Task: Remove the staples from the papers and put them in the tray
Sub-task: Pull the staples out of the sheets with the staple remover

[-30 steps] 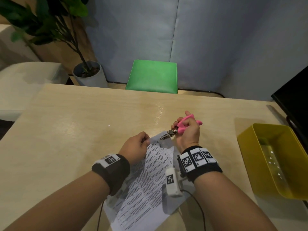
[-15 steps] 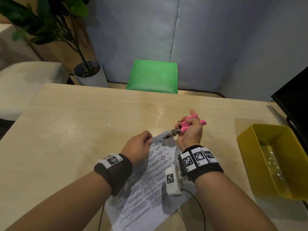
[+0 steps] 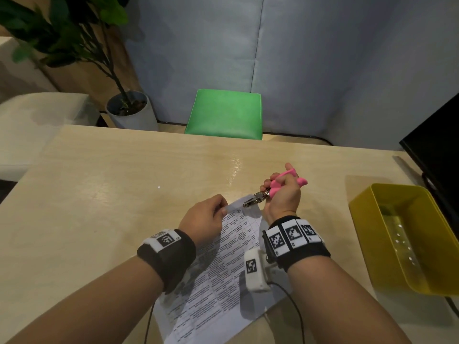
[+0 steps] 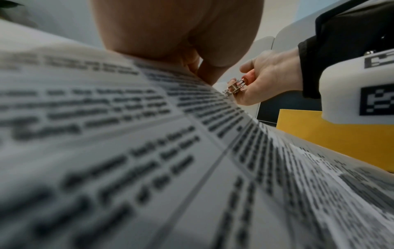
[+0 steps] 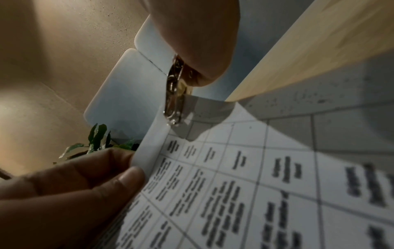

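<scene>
Printed papers [image 3: 223,264] lie on the wooden table [image 3: 111,194] in front of me, their far corner lifted. My left hand [image 3: 208,217] pinches the top edge of the papers [image 5: 192,168] between thumb and fingers [image 5: 119,178]. My right hand [image 3: 283,192] grips a pink-handled staple remover [image 3: 275,187]. Its metal jaws sit at the far corner of the papers, biting on the sheet edge in the right wrist view, where the staple remover [image 5: 173,94] shows as bright metal. The staple itself is too small to make out. A yellow tray [image 3: 367,232] stands at the right.
A black monitor [image 3: 437,150] stands behind the tray at the right edge. Beyond the table's far edge are a green chair [image 3: 223,112] and a potted plant [image 3: 129,108]. A cable [image 3: 298,316] runs from my right wrist over the table's near side.
Both hands and the paper corner have drifted slightly right and away. My right hand has tilted the staple remover's handle up a little while its jaws stay at the corner.
</scene>
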The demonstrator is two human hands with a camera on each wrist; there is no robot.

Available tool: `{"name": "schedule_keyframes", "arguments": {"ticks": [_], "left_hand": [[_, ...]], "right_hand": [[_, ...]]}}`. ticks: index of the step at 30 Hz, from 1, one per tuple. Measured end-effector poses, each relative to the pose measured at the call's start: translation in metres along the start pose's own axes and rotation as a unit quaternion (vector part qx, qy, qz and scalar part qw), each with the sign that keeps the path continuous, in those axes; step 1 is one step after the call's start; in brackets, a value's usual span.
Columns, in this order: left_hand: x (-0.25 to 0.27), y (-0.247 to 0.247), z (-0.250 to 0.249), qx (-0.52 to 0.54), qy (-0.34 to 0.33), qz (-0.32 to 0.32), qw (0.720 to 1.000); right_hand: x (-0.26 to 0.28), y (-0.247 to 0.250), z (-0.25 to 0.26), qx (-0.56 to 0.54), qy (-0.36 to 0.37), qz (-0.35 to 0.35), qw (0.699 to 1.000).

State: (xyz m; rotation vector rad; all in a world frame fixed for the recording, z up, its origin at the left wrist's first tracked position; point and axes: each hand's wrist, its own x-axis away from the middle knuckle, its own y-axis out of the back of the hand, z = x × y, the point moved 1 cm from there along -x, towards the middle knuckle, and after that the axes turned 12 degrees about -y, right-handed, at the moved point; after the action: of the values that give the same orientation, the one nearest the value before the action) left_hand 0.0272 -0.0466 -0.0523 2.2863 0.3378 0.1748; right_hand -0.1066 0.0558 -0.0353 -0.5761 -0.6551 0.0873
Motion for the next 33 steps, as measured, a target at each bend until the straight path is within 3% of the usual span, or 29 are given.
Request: {"name": "schedule_keyframes", "arguments": {"ticks": [8, 14, 24, 27, 33], "left_hand": [[0.004, -0.001, -0.005, -0.030, -0.037, 0.009, 0.999], [0.001, -0.002, -0.001, -0.012, -0.010, 0.002, 1.000], [-0.008, 0.000, 0.001, -0.032, -0.034, 0.054, 0.997], [-0.012, -0.003, -0.005, -0.002, -0.046, 0.052, 0.998], [-0.013, -0.004, -0.003, 0.119, -0.021, -0.010, 0.993]], "right_hand": [[-0.003, 0.002, 0.004, -0.015, -0.018, 0.003, 1.000], [0.002, -0.001, 0.003, 0.013, -0.022, 0.039, 0.999], [0.004, -0.004, 0.000, 0.006, -0.043, 0.076, 0.996], [0.005, -0.008, 0.001, 0.005, -0.047, 0.086, 0.995], [0.007, -0.010, 0.006, 0.014, -0.054, 0.102, 0.993]]}}
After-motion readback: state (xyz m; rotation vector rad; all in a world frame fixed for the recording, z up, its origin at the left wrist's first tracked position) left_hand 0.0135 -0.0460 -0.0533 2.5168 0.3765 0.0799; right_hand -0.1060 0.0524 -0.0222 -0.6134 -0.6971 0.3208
